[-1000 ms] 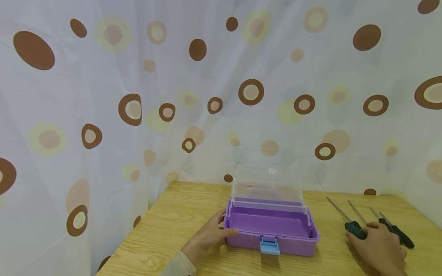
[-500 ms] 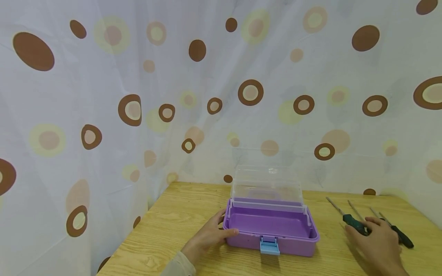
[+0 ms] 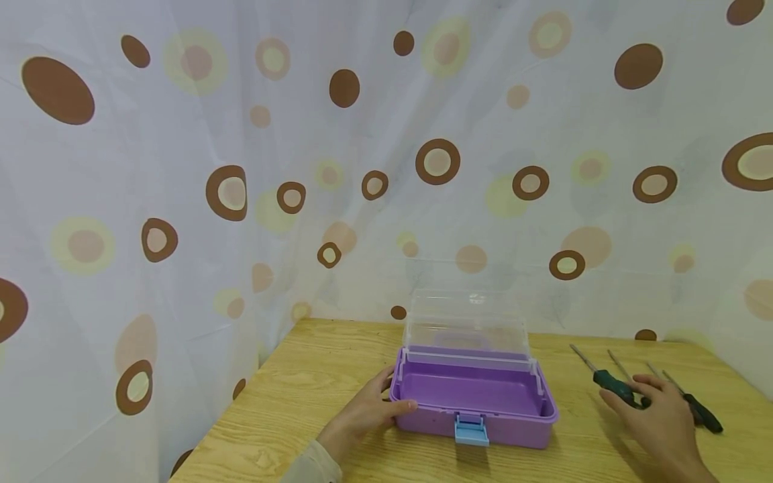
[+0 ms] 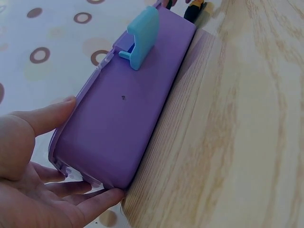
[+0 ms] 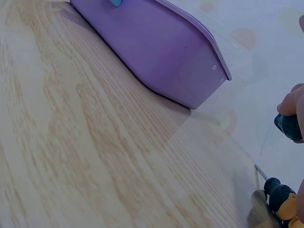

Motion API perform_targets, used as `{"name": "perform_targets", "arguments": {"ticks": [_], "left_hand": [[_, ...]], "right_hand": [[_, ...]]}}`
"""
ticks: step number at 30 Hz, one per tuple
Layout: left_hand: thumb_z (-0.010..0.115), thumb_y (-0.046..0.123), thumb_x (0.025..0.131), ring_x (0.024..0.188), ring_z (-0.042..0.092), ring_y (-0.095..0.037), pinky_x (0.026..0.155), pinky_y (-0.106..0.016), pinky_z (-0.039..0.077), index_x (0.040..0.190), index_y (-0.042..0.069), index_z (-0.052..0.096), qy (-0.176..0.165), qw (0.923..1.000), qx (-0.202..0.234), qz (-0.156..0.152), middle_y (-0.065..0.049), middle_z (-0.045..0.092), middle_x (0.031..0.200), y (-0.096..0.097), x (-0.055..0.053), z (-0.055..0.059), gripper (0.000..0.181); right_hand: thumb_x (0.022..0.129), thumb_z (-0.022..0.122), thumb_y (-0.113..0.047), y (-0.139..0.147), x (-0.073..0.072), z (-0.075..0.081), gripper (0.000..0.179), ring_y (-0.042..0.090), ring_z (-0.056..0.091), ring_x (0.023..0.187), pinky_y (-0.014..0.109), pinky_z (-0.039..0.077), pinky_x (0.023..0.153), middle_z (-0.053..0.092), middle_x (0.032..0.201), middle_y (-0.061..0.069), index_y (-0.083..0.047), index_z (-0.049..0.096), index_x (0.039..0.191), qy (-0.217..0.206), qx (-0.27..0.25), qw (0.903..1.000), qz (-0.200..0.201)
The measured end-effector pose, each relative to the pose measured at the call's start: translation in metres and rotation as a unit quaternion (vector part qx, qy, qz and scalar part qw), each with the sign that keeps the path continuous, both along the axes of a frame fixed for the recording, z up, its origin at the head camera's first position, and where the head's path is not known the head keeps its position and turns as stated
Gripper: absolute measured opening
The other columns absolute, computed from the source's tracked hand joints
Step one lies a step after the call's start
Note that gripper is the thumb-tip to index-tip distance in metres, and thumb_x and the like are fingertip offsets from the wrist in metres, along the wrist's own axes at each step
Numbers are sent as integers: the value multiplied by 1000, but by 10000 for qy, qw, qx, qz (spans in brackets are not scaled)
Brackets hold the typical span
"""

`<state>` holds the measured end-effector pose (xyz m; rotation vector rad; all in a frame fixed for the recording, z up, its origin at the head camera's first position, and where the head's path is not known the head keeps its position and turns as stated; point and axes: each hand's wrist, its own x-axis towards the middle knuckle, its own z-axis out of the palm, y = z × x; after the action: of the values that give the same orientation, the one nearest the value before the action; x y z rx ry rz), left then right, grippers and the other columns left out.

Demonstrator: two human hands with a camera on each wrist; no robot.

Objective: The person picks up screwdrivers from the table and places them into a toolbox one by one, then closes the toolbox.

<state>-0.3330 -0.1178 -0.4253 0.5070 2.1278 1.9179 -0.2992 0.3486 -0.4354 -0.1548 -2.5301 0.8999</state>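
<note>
I've got the L hand (image 3: pixel 368 406) gripping the purple box (image 3: pixel 519 433), which sits btwn both hands: thumb on its front rim, other fingers spread along the end wall. Blue latch (image 3: pixel 471 433) hangs R of that thumb; clear lid (image 3: pixel 471 322) stands up beyond the fingers. My R hand (image 3: pixel 661 422) pinches the green screwdriver (image 3: pixel 612 384) by its handle, shaft pointing away from the fingertips. Other screwdrivers (image 3: pixel 703 412) lie on the wood table (image 3: pixel 350 345), beyond & R of those fingers.
</note>
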Motion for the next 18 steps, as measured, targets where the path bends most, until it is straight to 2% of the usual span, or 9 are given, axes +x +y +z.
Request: {"name": "perform_targets", "arguments": {"ticks": [7, 14, 18], "left_hand": [[81, 13, 92, 132, 48, -50, 97, -68, 48, 162, 3, 26, 105, 9999, -82, -2, -32, 32, 158, -1, 0, 1, 90], [80, 11, 92, 129, 51, -45, 96, -64, 50, 163, 3, 25, 115, 9999, -29, -70, -33, 33, 157, -1, 0, 0, 90], [80, 12, 92, 128, 53, -44, 95, -63, 51, 163, 3, 25, 139, 9999, -36, -80, -33, 33, 157, -1, 0, 0, 90]], "right_hand": [[100, 66, -49, -3, 0, 4, 78, 62, 36, 123, 72, 36, 89, 44, 137, 36, 23, 56, 127, 142, -14, 9998, 143], [99, 64, -56, -8, 2, 12, 84, 65, 29, 130, 76, 34, 91, 34, 148, 35, 16, 49, 141, -360, -417, 9974, 473], [98, 64, -59, -12, 3, 14, 85, 58, 42, 124, 69, 43, 87, 40, 146, 35, 9, 48, 148, -539, -613, 9949, 586]]}}
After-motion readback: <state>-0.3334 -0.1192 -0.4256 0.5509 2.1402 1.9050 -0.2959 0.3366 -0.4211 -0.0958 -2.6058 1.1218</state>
